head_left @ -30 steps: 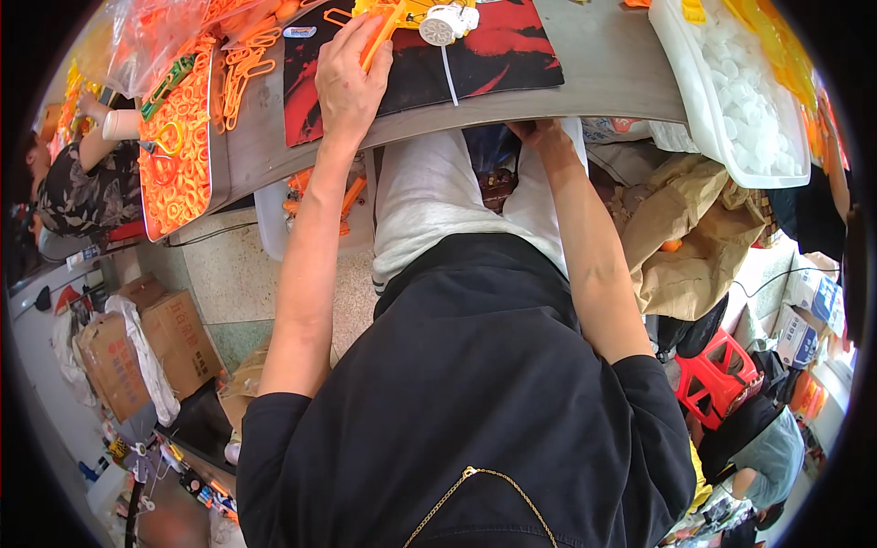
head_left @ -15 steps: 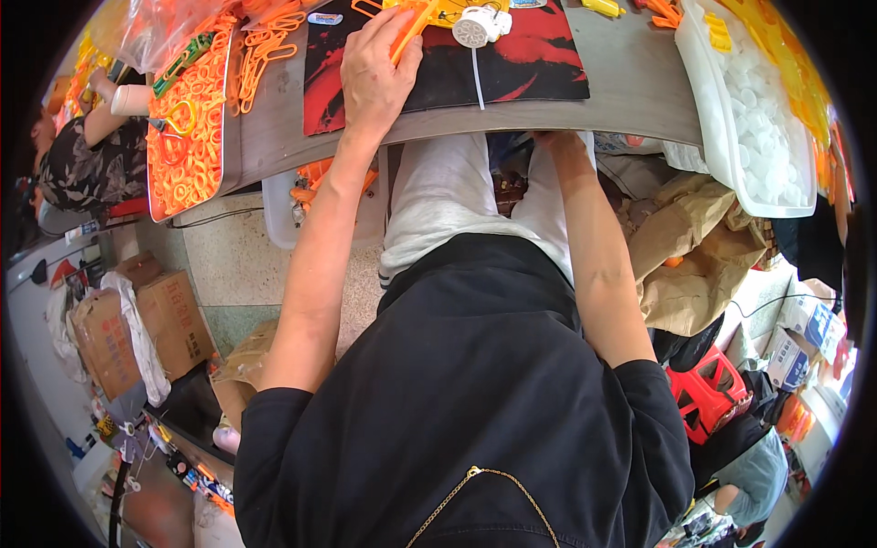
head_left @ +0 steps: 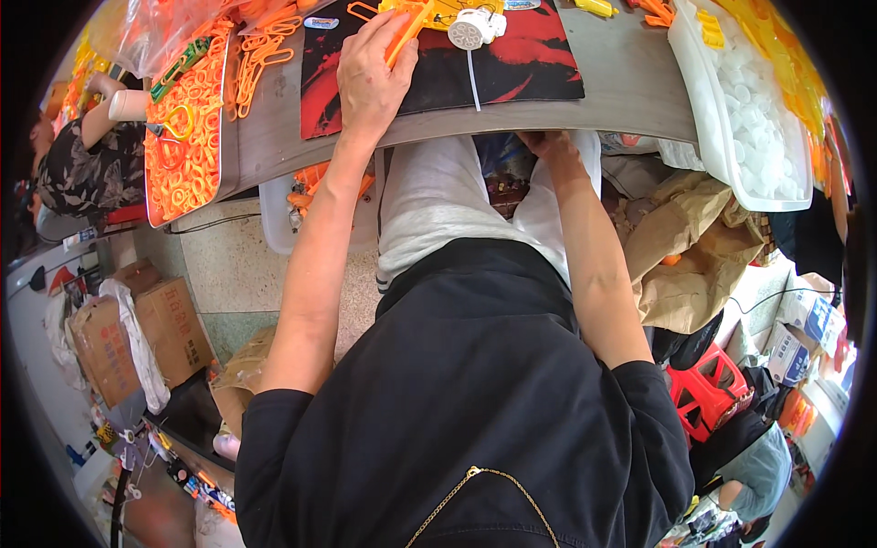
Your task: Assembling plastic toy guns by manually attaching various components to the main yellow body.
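My left hand (head_left: pixel 373 80) is closed around an orange plastic piece (head_left: pixel 410 34) at the far edge of the view, over a black and red mat (head_left: pixel 534 73). Beside that piece lies a yellow plastic part (head_left: pixel 440 13), cut off by the upper rim. A white round-faced unit (head_left: pixel 476 28) sits against the yellow part, and a thin white strip (head_left: pixel 474 80) runs from it toward me. My right hand (head_left: pixel 552 144) is low at the table's front edge, above my right thigh. The tabletop covers its fingers, so whatever it touches is hidden.
At left stands a tray (head_left: pixel 222 137) of small orange rings, with scissors (head_left: pixel 167 126) on top. A white bin (head_left: pixel 731 178) of translucent caps is at right. Below are a brown paper bag (head_left: pixel 681 265) and a red stool (head_left: pixel 708 388). Another person's arm (head_left: pixel 99 119) shows far left.
My right hand has shifted slightly left and shows a little more below the table edge. My left hand keeps its grip on the orange piece.
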The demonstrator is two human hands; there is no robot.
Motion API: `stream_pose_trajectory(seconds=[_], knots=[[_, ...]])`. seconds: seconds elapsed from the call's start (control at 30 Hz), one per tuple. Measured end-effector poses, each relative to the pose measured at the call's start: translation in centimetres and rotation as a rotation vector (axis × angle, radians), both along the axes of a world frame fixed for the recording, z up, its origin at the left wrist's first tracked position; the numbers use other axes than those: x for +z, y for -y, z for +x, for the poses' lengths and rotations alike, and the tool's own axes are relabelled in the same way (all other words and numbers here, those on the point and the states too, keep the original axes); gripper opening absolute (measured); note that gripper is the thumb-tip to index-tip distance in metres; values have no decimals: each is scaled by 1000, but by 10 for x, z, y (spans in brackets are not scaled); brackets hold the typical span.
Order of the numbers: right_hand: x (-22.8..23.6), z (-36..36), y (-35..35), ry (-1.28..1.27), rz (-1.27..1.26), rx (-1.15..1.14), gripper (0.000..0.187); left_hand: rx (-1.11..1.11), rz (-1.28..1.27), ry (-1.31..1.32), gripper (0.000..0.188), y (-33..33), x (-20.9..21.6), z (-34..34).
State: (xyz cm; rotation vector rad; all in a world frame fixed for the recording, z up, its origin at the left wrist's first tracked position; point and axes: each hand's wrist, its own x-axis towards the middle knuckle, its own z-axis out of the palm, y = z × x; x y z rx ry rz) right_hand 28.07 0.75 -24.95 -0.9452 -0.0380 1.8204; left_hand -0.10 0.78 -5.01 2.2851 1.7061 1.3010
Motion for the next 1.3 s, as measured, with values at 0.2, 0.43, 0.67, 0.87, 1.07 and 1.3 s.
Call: stream_pose_trajectory(seconds=[0.2, 0.43, 0.67, 0.87, 1.07, 1.3], knots=[[-15, 8, 3, -20, 129, 53, 32, 12, 11, 26, 35, 1, 0, 5], [-72, 26, -10, 821, 690, 58, 38, -19, 144, 32, 34, -8, 5, 17], [-41, 7, -4, 93, 426, 151, 46, -1, 136, 28, 33, -2, 0, 3], [-46, 22, 20, 1126, 1136, 185, 31, 1, 126, 18, 34, -3, 3, 8], [-9, 19, 29, 30, -10, 124, 36, 21, 79, -5, 34, 4, 0, 2], [7, 57, 46, 316, -242, 261, 29, 1, 78, 30, 34, -3, 4, 8]])
